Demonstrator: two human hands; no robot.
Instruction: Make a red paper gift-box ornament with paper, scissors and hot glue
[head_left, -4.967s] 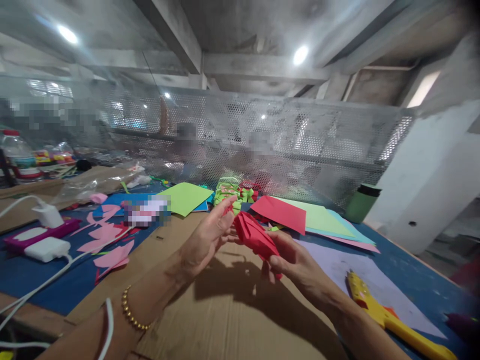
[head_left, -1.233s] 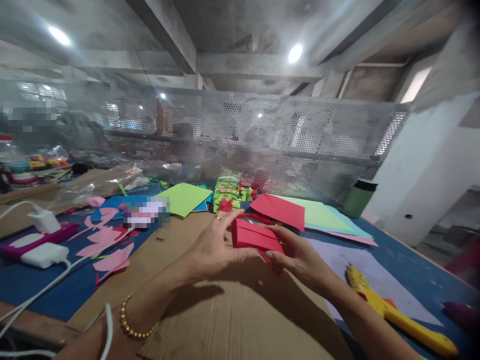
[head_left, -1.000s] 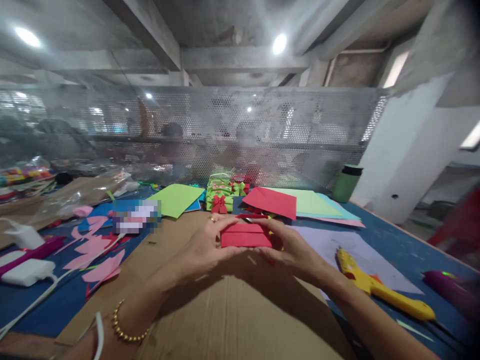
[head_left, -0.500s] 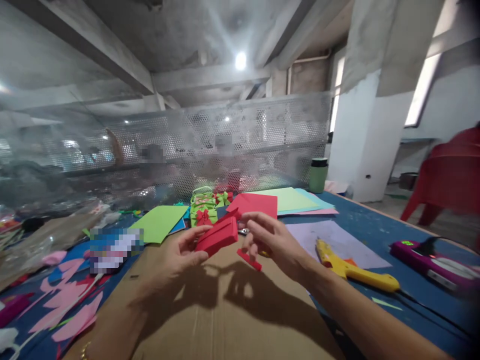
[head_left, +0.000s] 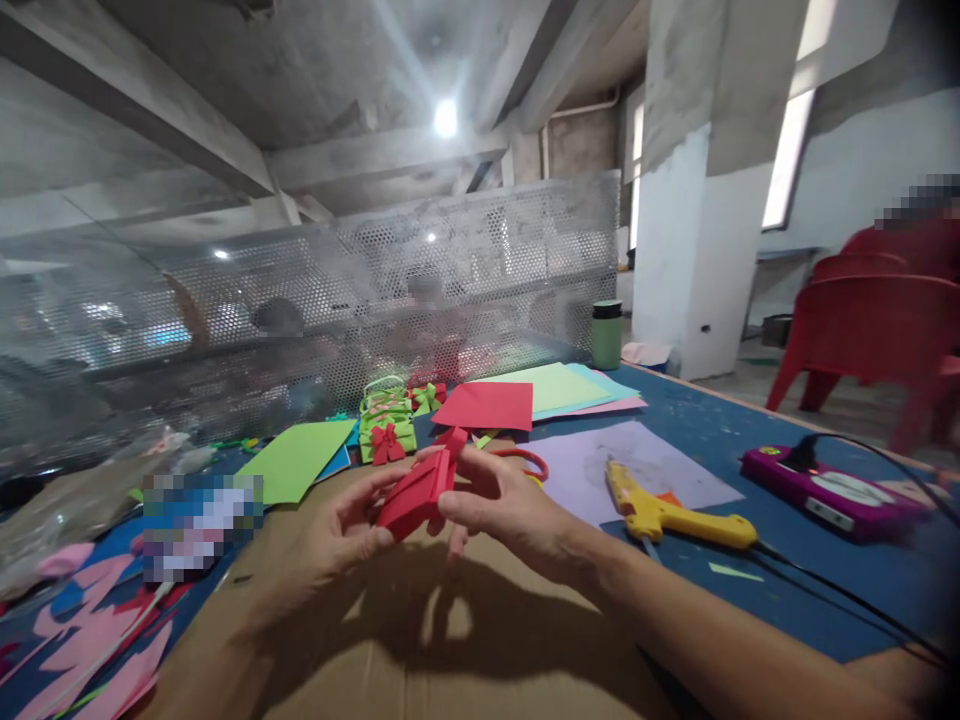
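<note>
A small red paper box (head_left: 411, 496) is held tilted above the cardboard, its left end between the thumb and fingers of my left hand (head_left: 349, 525). My right hand (head_left: 510, 505) is closed on the box's right end, thumb in front and fingers partly hidden behind. A narrow red paper flap (head_left: 453, 446) stands up at that end; whether it is part of the box I cannot tell. Below both hands lies a brown cardboard sheet (head_left: 420, 660). Just beyond my right hand are the red handles of scissors (head_left: 534, 459), partly covered.
A yellow glue gun (head_left: 675, 525) rests on a lilac sheet (head_left: 577, 460) at right, beside a purple power strip (head_left: 825, 495). Behind are small green bags (head_left: 386, 425), a red sheet (head_left: 487, 405) and a green bottle (head_left: 606, 335). Pink paper cutouts (head_left: 97, 640) lie left.
My right hand has moved left onto the box's right end; before, it was apart, with a small red strip at its fingers. The view has turned right, so the table things appear further left.
</note>
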